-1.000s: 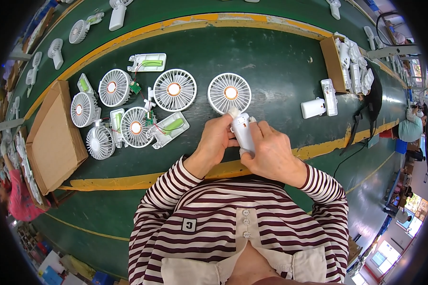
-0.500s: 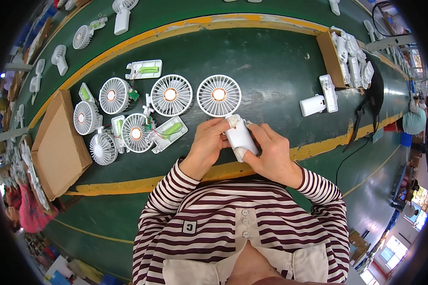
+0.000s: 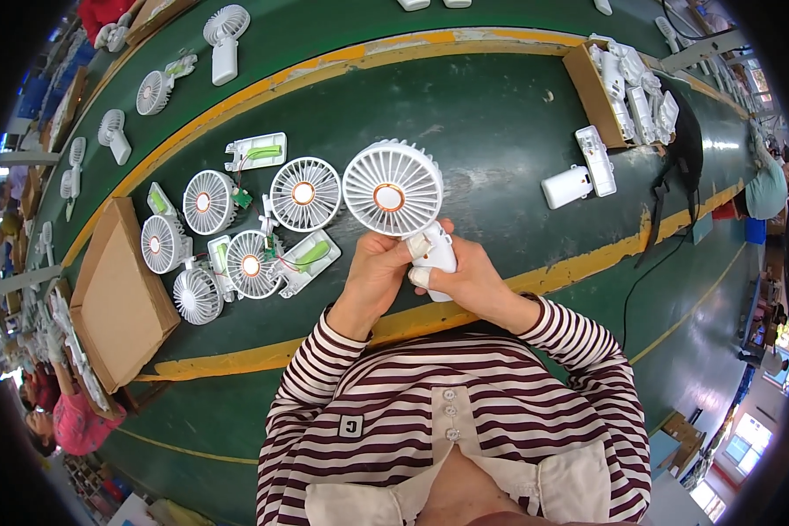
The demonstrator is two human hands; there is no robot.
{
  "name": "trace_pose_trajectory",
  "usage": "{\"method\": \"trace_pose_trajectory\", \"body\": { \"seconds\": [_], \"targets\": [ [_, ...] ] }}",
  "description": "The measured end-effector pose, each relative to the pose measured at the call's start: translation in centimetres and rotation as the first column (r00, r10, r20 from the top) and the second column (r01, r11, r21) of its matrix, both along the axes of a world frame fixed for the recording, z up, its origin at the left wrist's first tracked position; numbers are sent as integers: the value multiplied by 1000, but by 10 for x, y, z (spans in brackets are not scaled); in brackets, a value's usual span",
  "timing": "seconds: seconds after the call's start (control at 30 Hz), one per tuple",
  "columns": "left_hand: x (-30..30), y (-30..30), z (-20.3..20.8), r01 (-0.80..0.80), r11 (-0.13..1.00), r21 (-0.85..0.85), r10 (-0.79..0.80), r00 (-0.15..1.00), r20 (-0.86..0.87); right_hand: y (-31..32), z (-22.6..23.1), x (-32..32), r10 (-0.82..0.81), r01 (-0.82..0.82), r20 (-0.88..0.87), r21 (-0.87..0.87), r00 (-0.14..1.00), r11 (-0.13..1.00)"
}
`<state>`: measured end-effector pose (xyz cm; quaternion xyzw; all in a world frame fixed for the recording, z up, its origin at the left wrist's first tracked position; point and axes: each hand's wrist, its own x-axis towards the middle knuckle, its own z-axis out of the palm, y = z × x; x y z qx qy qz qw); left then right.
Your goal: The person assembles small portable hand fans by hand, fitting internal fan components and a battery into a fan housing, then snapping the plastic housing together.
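Both hands hold a white handheld fan (image 3: 394,168) above the near part of the green bench, its round head pointing away from me and an orange ring round its hub. My left hand (image 3: 370,279) is closed round the left side of the handle, just below the head. On the right side, my right hand (image 3: 484,280) grips the same handle (image 3: 439,252), its thumb lying across the front. Both thumbs carry whitish coverings. To the left lie several fan heads (image 3: 303,194) with opened handle shells (image 3: 256,152), green cells and thin wires.
A cardboard tray (image 3: 118,307) leans at the bench's left end. Toward the right lie two white handle parts (image 3: 568,187), near a cardboard box (image 3: 589,95) of white parts and a black strap (image 3: 691,145). More fans (image 3: 225,44) lie beyond the yellow edge. Other people are around.
The fan has tilted, its head swinging left and appearing larger, as if raised. My hands have shifted their grip closer together on the handle. The whole view has shifted slightly.
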<state>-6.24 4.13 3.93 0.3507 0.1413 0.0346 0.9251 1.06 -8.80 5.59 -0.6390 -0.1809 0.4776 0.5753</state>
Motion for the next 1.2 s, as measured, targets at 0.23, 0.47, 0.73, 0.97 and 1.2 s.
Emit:
{"method": "trace_pose_trajectory", "body": {
  "seconds": [0.23,0.47,0.73,0.97,1.2],
  "targets": [
    [1,-1,0,-30,997,70,36,996,-85,3,-3,0,-74,85,-136,74,988,994],
    [-1,-5,5,2,995,102,3,999,-52,1,-1,3,-41,49,-182,42,982,998],
    [-2,-6,6,-17,996,91,20,999,-36,1,0,2,-45,52,-159,40,986,998],
    [-3,-10,4,-44,991,122,49,998,-34,0,-1,0,-66,70,-142,24,988,997],
    [0,-12,0,-37,992,117,45,996,-71,0,-2,6,-67,68,-160,4,985,998]
  ]
}}
